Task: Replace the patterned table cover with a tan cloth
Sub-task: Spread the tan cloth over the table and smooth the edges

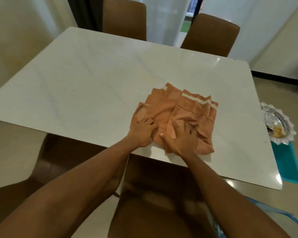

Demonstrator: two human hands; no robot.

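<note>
A folded tan cloth (177, 115) lies on the white table (93, 79), right of centre in the lower middle of the frame, near the table's front edge. The left hand (142, 132) has its fingers curled into a fold at the cloth's left side. The right hand (181, 140) lies spread on top, thumb out, pressing down. 2 brown chairs (212, 34) stand at the top of the frame. A silver dish (279, 124) sits at the right edge.
</note>
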